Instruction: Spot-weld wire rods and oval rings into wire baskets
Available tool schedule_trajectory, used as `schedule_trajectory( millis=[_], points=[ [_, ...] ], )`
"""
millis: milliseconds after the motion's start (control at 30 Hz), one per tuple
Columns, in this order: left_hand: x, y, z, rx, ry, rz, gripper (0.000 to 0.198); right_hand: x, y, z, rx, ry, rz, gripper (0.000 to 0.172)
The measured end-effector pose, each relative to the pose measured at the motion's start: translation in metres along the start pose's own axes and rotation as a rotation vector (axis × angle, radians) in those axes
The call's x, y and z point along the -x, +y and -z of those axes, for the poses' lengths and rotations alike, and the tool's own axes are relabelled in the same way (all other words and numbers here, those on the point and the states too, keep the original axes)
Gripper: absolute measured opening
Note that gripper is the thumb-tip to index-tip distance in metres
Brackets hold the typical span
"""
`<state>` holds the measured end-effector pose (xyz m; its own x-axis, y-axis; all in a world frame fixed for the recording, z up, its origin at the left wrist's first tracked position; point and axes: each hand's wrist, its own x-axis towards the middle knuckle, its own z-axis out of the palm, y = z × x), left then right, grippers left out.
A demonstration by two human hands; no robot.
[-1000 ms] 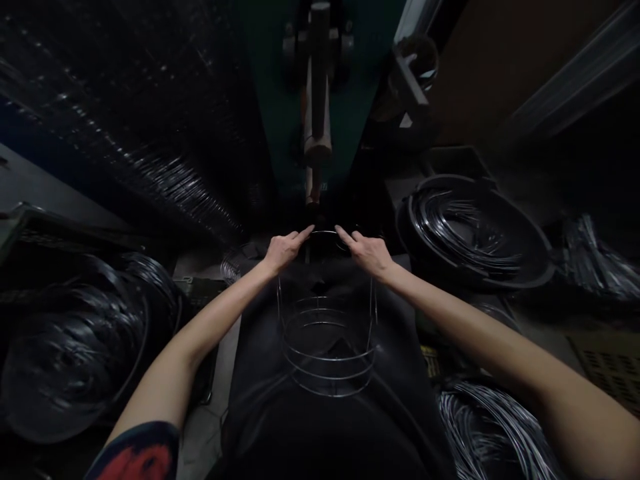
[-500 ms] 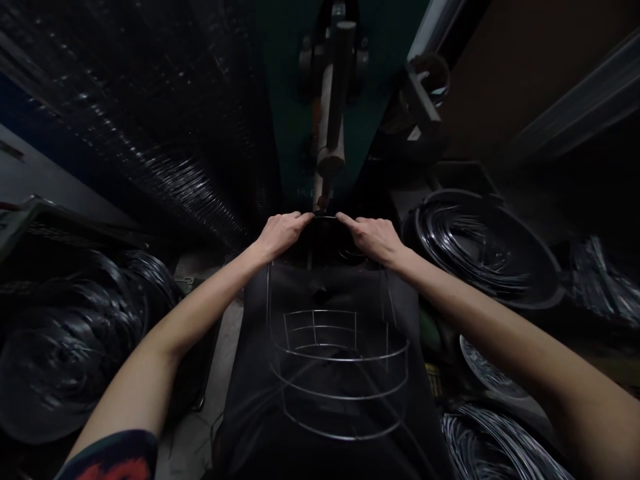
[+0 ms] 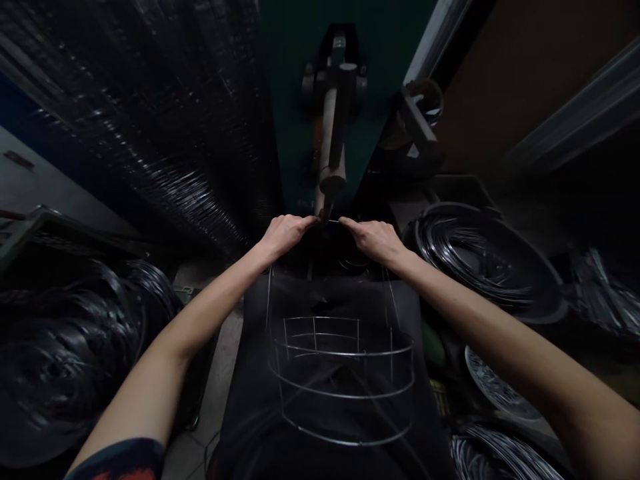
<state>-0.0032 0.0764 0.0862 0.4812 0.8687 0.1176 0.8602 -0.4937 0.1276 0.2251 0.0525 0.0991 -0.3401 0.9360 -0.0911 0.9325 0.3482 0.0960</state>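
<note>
Head view: left hand [image 3: 286, 235] and right hand [image 3: 376, 241] grasp the top of a round steel-wire basket frame [image 3: 345, 353] with thin hoops and uprights.

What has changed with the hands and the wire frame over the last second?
The left hand and right hand have moved forward to the foot of the wooden-handled lever, still holding the wire frame by its top. The frame has swung, its rings now looking wider and lower. The coiled wire in the black tub stayed put.
</note>
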Motion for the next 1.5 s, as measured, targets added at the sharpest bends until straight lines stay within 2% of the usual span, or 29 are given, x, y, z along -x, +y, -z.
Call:
schedule_trajectory(
  millis=[267, 600, 800, 1033, 1200, 1367, 1433, 1500],
  points=[
    [-0.002, -0.002, 0.001, 0.017, -0.001, 0.009, 0.037, -0.004, 0.007, -0.008, -0.099, 0.044, -0.004, 0.046],
    [0.001, -0.007, 0.006, 0.022, -0.026, 0.039, 0.036, -0.007, -0.001, 0.004, -0.170, 0.035, -0.018, 0.039],
    [0.000, -0.007, 0.004, 0.032, -0.055, 0.069, 0.039, -0.008, 0.003, 0.003, -0.324, 0.009, -0.054, 0.041],
    [-0.003, 0.000, 0.001, 0.120, -0.049, 0.063, 0.037, -0.004, 0.004, 0.002, -0.277, 0.002, -0.120, 0.039],
    [-0.007, -0.004, -0.005, 0.161, -0.032, 0.055, 0.037, -0.004, 0.014, 0.000, -0.383, 0.014, -0.087, 0.041],
    [-0.009, 0.004, -0.008, 0.216, 0.026, 0.078, 0.036, 0.014, 0.027, -0.006, -0.458, -0.070, -0.025, 0.035],
    [0.002, 0.007, -0.002, 0.277, 0.061, 0.101, 0.033, 0.028, 0.023, -0.010, -0.432, -0.034, -0.065, 0.032],
    [0.024, 0.005, 0.006, 0.442, 0.110, 0.107, 0.035, 0.043, 0.016, -0.011, -0.434, 0.070, -0.076, 0.031]
  ],
)
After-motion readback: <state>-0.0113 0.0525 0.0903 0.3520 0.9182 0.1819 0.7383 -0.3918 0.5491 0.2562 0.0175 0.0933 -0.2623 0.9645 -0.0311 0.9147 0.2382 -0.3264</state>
